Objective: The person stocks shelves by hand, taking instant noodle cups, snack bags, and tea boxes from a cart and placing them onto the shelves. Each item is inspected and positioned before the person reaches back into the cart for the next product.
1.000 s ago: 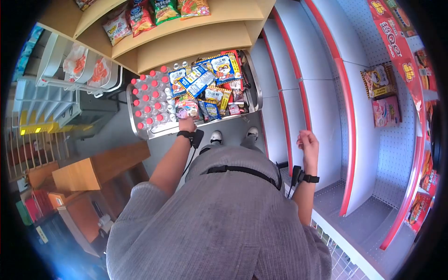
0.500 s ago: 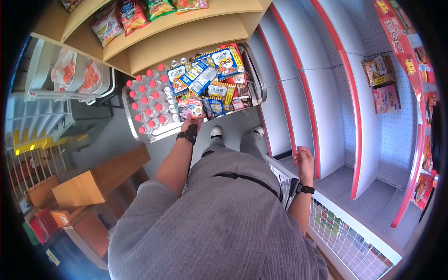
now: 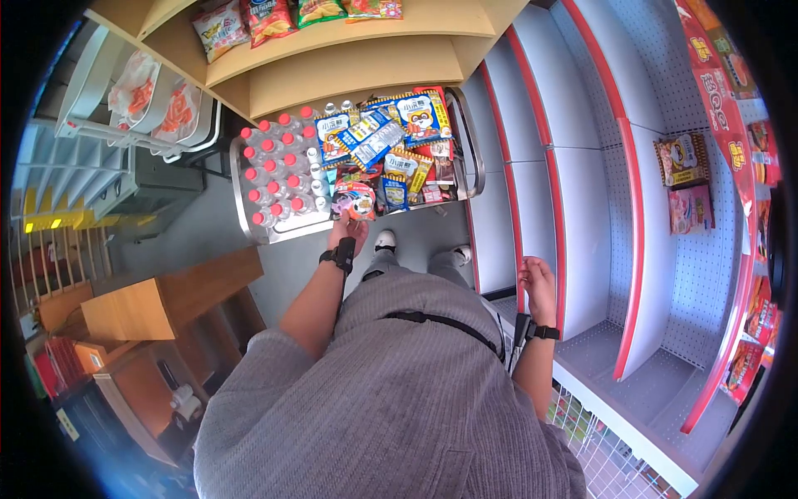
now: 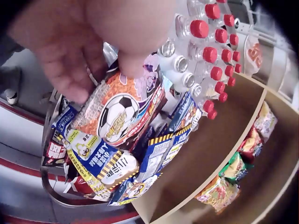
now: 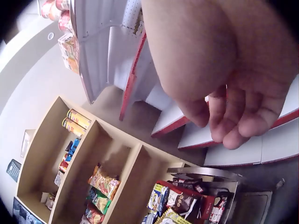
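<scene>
My left hand point(image 3: 349, 233) is at the near edge of the metal cart point(image 3: 287, 229). Its thumb and fingers pinch the top edge of a snack bag with a soccer ball print point(image 4: 119, 114). In the left wrist view this bag tilts over blue and yellow snack packs point(image 4: 96, 156). Bottles with red caps point(image 3: 278, 166) stand beside it. My right hand point(image 3: 539, 287) hangs by the white shelves with fingers loosely curled, holding nothing.
A wooden shelf with chip bags point(image 3: 270, 21) stands behind the cart. White shelves with red edges point(image 3: 632, 249) rise at the right, bearing two snack packs point(image 3: 686, 183). A white wire basket point(image 3: 615, 441) is low at the right, a wooden desk point(image 3: 174, 291) at the left.
The bag at my left hand has tipped, and its soccer ball print now faces up. More of the left fingers shows below it. My right hand stays beside the shelves, still holding nothing.
</scene>
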Motion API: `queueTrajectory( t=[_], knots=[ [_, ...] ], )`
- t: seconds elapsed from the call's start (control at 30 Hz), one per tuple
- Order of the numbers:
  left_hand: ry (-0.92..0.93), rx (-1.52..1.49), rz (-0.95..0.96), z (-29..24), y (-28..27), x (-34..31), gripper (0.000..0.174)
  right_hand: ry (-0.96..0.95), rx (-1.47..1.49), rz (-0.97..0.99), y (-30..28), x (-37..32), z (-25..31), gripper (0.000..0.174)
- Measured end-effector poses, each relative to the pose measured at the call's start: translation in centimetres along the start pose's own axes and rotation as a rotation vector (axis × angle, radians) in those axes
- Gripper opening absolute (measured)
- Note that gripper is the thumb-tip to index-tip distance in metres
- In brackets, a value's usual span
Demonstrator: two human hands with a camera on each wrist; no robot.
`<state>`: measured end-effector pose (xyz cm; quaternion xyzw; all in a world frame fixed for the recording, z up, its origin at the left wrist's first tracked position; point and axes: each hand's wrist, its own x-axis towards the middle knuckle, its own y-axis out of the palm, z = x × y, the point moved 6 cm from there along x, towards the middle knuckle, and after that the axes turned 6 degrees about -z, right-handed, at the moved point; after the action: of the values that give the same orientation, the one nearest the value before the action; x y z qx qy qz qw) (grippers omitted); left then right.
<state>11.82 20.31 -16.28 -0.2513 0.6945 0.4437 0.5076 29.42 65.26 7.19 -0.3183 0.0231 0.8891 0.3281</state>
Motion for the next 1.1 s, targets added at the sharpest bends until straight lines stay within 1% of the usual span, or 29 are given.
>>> queueTrajectory(
  t=[0.07,0.1,0.17,0.3,0.37,0.4,0.47,0.5,0.53,0.57,0.6,0.67,0.7,0.73,0.77,0.8,0.87,0.9,0.97,1.0,1.07,1.1],
  knots=[
    [0.037,0.07,0.115,0.2,0.0,-0.9,0.037,0.005,-0.015,0.04,0.2,0.4,0.4,0.019],
    [0.04,0.065,0.114,0.3,-0.2,-1.4,0.037,0.01,-0.038,0.035,0.4,0.5,0.7,0.018],
    [0.126,0.144,0.188,0.2,-0.1,-2.4,0.035,0.014,-0.065,0.037,0.6,0.9,1.1,0.018],
    [0.084,0.084,0.248,0.3,-1.3,-3.7,0.04,0.014,-0.104,0.107,1.8,2.0,1.9,0.02],
    [0.059,0.109,0.347,0.6,-1.7,-4.6,0.045,0.011,-0.129,0.131,2.8,2.7,2.2,0.021],
    [0.064,0.102,0.343,0.5,-2.1,-4.9,0.045,0.004,-0.161,0.165,3.4,3.1,2.3,0.021],
    [0.1,0.191,0.427,0.4,-2.1,-5.9,0.05,-0.003,-0.196,0.204,5.0,3.7,2.4,0.021],
    [0.106,0.185,0.427,0.3,-1.5,-7.3,0.05,-0.016,-0.254,0.242,6.3,3.8,2.5,0.022],
    [0.128,0.232,0.463,0.3,-0.5,-8.9,0.05,-0.033,-0.31,0.277,7.3,3.9,2.6,0.023],
    [0.149,0.282,0.502,0.2,1.1,-10.7,0.05,-0.055,-0.333,0.353,8.3,4.3,2.3,0.027],
    [0.153,0.282,0.509,0.0,2.2,-11.9,0.05,-0.063,-0.331,0.353,9.4,4.2,2.9,0.027],
    [0.16,0.362,0.649,0.3,5.1,-15.0,0.051,-0.016,-0.364,0.53,12.9,3.3,3.5,0.024],
    [0.204,0.369,0.651,0.6,7.0,-16.9,0.053,-0.019,-0.359,0.52,14.2,2.7,4.7,0.024],
    [0.195,0.375,0.659,1.1,8.5,-18.0,0.053,-0.054,-0.362,0.631,15.9,1.4,6.3,0.028],
    [0.171,0.407,0.714,1.8,10.2,-18.9,0.054,-0.093,-0.362,0.738,17.5,0.1,7.9,0.033],
    [0.144,0.442,0.774,2.5,12.1,-19.9,0.054,-0.103,-0.354,0.718,18.5,-0.5,9.2,0.033],
    [0.109,0.481,0.842,4.3,15.4,-21.9,0.054,-0.223,-0.126,0.819,20.6,-2.2,12.2,0.044],
    [0.089,0.501,0.873,5.4,16.9,-22.8,0.054,-0.239,-0.114,0.79,20.8,-2.4,12.6,0.044],
    [0.049,0.545,0.915,7.5,18.8,-23.3,0.053,-0.309,0.168,0.705,20.3,-2.4,14.3,0.049],
    [0.03,0.566,0.936,8.3,19.9,-24.3,0.053,-0.326,0.181,0.677,19.8,-2.4,14.8,0.049],
    [-0.006,0.595,0.995,9.6,21.6,-26.6,0.052,-0.304,0.332,0.598,18.0,-2.3,15.8,0.048],
    [0.004,0.646,0.982,10.0,21.8,-26.5,0.05,-0.321,0.315,0.544,16.9,-1.9,15.8,0.044]
  ],
)
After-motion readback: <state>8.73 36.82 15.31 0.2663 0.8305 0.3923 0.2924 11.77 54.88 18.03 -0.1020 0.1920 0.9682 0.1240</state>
